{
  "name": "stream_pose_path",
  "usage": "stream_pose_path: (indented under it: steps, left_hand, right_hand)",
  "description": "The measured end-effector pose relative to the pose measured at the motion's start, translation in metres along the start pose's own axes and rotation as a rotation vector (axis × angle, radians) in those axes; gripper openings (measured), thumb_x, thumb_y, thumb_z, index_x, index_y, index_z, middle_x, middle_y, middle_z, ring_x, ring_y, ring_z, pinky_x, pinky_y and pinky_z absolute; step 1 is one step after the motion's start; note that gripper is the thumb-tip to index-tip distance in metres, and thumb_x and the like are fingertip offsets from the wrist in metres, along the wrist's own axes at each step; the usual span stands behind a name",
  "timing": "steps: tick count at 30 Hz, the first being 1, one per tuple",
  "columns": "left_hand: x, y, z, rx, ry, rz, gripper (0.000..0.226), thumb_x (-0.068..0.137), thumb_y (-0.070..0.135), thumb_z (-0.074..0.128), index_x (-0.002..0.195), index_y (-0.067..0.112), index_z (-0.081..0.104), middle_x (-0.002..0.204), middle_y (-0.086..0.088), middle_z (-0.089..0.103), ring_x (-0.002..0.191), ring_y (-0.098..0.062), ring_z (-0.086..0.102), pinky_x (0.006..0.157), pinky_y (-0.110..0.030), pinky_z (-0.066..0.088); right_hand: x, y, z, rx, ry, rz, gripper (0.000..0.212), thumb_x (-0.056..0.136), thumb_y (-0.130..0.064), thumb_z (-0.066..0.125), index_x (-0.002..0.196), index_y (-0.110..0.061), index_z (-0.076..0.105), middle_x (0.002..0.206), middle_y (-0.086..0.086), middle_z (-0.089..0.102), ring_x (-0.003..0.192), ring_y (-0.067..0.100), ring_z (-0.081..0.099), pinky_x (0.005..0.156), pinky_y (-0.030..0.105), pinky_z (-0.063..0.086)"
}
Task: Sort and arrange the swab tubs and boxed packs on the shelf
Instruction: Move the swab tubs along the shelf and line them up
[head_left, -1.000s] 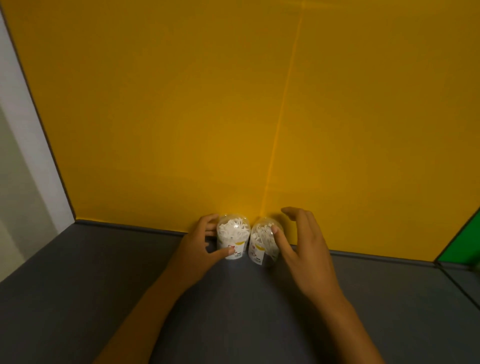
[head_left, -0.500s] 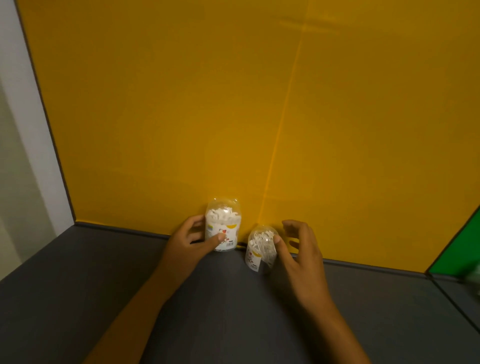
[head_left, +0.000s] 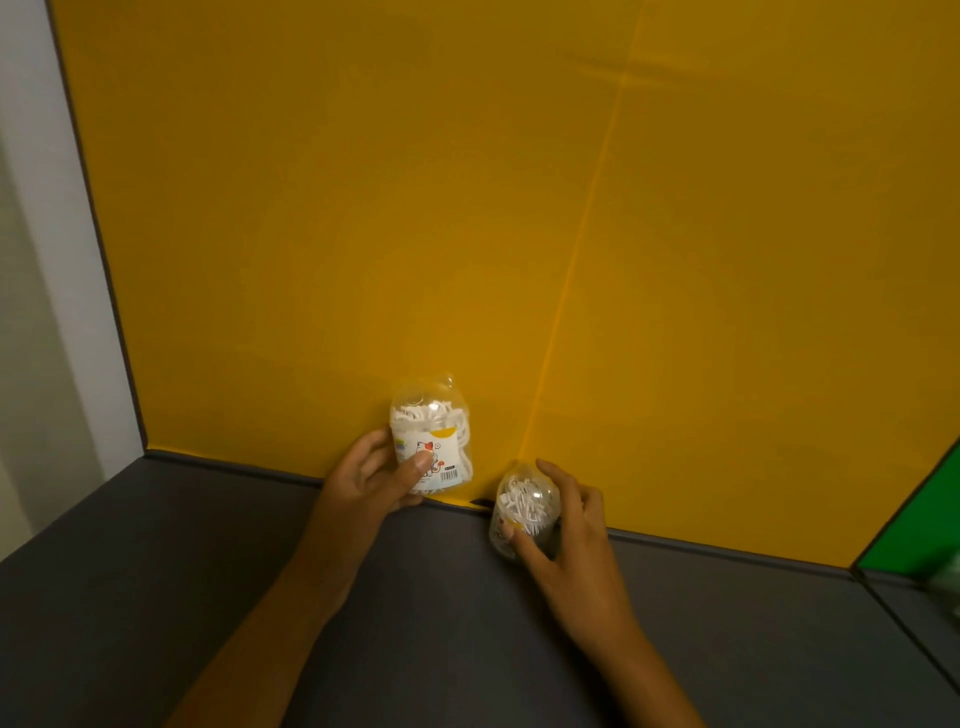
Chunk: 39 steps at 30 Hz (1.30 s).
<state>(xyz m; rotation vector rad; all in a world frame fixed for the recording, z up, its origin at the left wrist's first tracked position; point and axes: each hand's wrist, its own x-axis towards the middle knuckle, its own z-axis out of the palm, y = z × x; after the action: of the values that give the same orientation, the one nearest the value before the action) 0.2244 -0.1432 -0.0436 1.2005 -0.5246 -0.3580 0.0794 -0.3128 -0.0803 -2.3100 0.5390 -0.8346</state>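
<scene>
I saw my left hand grasping a clear plastic tub packed with white swabs, its cartoon label facing me, raised against the yellow back panel. My right hand gripped a second, smaller clear swab tub, tilted, at the rear edge of the dark grey shelf.

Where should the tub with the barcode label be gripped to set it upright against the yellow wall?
Probably round the middle of its straight side wall, from the left and front, as the left hand now holds the labelled tub. The clear domed top narrows and looks slippery, while the labelled band is cylindrical. The right hand and the second tub crowd its right side.
</scene>
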Motion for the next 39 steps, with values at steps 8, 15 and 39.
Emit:
stream_pose_path:
  steps: [8,15,39]
  left_hand:
    - [-0.003,0.001,0.001,0.042,-0.02,0.013,0.053,0.071,0.028,0.071,0.121,0.019,0.058,0.112,0.002,0.071,0.1,-0.013,0.069,0.078,-0.032,0.059]
    - [-0.008,-0.002,0.005,0.07,0.009,0.036,0.043,0.078,0.011,0.072,0.118,0.019,0.059,0.107,0.004,0.071,0.098,-0.008,0.068,0.069,-0.021,0.057]
    - [-0.147,0.024,0.163,0.084,-0.144,0.084,0.058,0.066,0.034,0.084,0.115,0.015,0.061,0.106,-0.002,0.072,0.095,-0.01,0.069,0.071,-0.014,0.054]
  right_hand:
    - [0.002,0.001,0.005,0.001,0.035,-0.011,0.075,0.08,-0.041,0.077,0.138,-0.05,0.031,0.13,-0.02,0.035,0.115,-0.002,0.046,0.087,0.013,0.043]
    - [-0.002,0.002,-0.001,0.03,0.06,0.008,0.074,0.079,-0.038,0.078,0.136,-0.049,0.033,0.127,-0.02,0.038,0.111,-0.014,0.043,0.078,0.0,0.039]
    - [-0.121,0.018,-0.244,0.226,0.251,0.017,0.069,0.076,-0.044,0.077,0.132,-0.054,0.038,0.131,-0.013,0.053,0.106,0.002,0.061,0.083,0.022,0.055]
